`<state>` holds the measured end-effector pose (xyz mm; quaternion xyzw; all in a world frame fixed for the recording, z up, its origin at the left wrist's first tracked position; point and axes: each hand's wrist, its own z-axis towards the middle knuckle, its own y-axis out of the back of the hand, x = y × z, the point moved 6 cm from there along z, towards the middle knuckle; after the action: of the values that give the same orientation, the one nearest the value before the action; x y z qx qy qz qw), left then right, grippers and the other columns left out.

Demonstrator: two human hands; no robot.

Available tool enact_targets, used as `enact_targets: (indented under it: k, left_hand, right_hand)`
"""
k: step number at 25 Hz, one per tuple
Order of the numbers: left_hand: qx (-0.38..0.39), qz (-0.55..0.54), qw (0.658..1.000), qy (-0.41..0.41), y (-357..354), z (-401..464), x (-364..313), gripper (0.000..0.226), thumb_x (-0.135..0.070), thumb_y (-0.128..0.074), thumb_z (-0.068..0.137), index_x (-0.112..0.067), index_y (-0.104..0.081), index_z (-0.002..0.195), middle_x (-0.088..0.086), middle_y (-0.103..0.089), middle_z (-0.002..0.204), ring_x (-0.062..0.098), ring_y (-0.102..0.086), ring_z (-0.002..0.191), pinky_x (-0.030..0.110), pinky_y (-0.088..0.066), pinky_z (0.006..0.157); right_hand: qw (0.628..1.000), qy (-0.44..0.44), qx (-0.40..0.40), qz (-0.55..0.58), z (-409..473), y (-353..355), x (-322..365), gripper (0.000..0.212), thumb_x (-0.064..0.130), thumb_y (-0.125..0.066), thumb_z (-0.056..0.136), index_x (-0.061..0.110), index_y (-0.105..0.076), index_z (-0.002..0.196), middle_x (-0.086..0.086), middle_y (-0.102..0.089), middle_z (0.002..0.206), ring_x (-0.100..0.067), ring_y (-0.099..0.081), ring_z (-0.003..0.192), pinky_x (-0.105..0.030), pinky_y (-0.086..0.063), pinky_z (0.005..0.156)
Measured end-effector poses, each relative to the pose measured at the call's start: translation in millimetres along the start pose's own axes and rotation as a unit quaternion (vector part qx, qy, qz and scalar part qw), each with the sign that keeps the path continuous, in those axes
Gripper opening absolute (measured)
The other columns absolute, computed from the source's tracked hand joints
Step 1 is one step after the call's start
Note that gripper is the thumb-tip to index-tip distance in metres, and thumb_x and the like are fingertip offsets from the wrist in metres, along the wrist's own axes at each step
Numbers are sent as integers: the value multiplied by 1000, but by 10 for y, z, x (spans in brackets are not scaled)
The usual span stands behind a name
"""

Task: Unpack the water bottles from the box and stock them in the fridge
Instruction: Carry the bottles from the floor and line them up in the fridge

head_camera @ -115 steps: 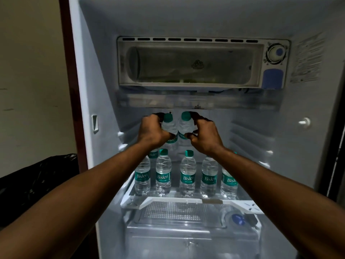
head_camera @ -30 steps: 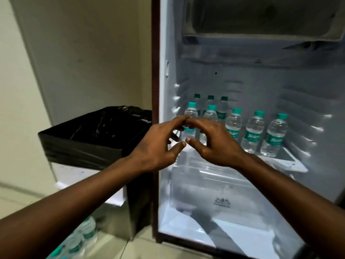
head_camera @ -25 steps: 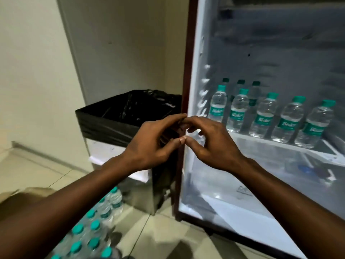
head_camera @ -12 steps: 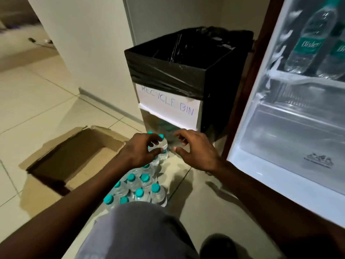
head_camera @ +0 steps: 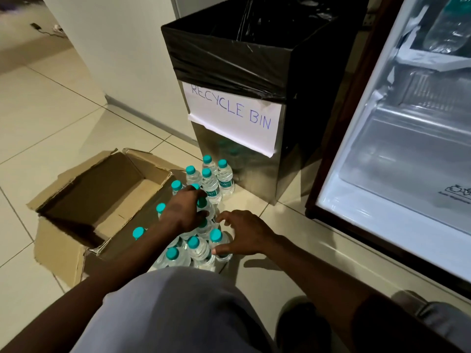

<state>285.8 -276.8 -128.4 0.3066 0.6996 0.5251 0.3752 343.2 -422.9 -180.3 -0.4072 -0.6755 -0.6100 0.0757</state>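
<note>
Several small clear water bottles (head_camera: pixel 213 186) with teal caps stand in a cluster on the floor between an empty cardboard box (head_camera: pixel 96 200) and a bin. My left hand (head_camera: pixel 184 208) reaches down into the cluster, its fingers curled round a bottle (head_camera: pixel 204 207) in the middle. My right hand (head_camera: pixel 243 234) hovers beside it with spread fingers and the thumb by a capped bottle (head_camera: pixel 216 240) at the cluster's near edge. The open fridge (head_camera: pixel 397 159) is at right, with bottles on its upper shelf only partly in view.
A steel bin (head_camera: pixel 244 98) lined with a black bag and labelled "RECYCLE BIN" stands between the bottles and the fridge's side. A white wall runs behind it. My knee (head_camera: pixel 173 309) fills the bottom middle. Tiled floor lies to the left.
I turned away from the fridge shelf and crouched toward the floor. Both hands came down to the bottle cluster; the left has closed on a bottle, the right has spread beside it.
</note>
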Motion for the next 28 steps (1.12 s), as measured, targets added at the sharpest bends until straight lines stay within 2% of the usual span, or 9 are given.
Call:
enact_targets:
  k: [2,4,7,10,14,19,22,25,28]
  left_hand:
    - [-13,9,1000,27,-13,-48,-16,45,-41,-76,82,-24,-58,120,0,-58,114,13,-52,91,25,-44,70]
    - [10,8,999,42,-79,-96,-13,54,-47,-78,78,-25,-53,121,0,-61,109,15,-56,90,26,-45,66]
    - [73,14,996,42,-192,-138,15,61,-35,-83,76,-24,-51,127,1,-63,117,16,-61,97,30,-55,75]
    - [101,77,992,18,-286,-162,-18,60,-28,-82,78,-23,-53,131,1,-64,118,17,-63,102,33,-57,85]
    - [80,106,991,6,-245,-116,-127,46,-30,-79,81,-20,-61,122,3,-65,110,14,-60,92,26,-52,73]
    - [60,56,996,-20,-244,-59,-346,42,-36,-80,80,-19,-65,115,2,-67,108,17,-61,95,30,-54,77]
    - [63,16,998,-10,-333,33,-476,45,-40,-79,81,-17,-63,115,4,-66,110,19,-61,95,31,-54,77]
    - [77,-40,996,13,-476,90,-530,47,-38,-78,82,-15,-59,118,6,-66,114,21,-62,99,34,-56,83]
    - [85,-98,991,24,-593,92,-529,49,-36,-79,82,-15,-55,119,8,-66,116,24,-64,102,41,-57,88]
  right_hand:
    - [1000,-16,8,1,20,-131,-36,83,63,-77,73,29,-45,141,2,-56,141,-20,-54,125,-34,-47,96]
    - [1000,-16,7,6,34,-237,-59,79,56,-79,75,26,-46,139,1,-58,139,-21,-56,125,-34,-47,97]
    - [999,-12,-2,52,22,-339,-116,69,41,-84,77,25,-48,134,1,-61,135,-21,-59,120,-36,-51,98]
    - [989,-17,-8,144,-21,-380,-189,62,29,-84,80,26,-50,132,2,-62,135,-18,-59,122,-36,-52,100]
    - [975,-53,-36,215,-72,-346,-399,64,26,-84,79,29,-49,132,2,-63,133,-19,-62,118,-43,-54,99]
    - [955,-96,-88,267,-200,-91,-719,61,16,-78,85,25,-50,138,2,-60,134,-17,-58,119,-39,-53,99]
    - [942,-123,-110,291,-266,18,-947,61,14,-75,89,26,-48,142,0,-58,139,-18,-56,124,-44,-52,102]
    - [931,-129,-104,325,-320,52,-1090,61,15,-71,92,28,-44,145,2,-55,143,-16,-53,128,-43,-50,104]
    - [926,-123,-81,349,-327,53,-1129,64,19,-69,93,39,-39,145,3,-52,146,-18,-53,131,-47,-51,103]
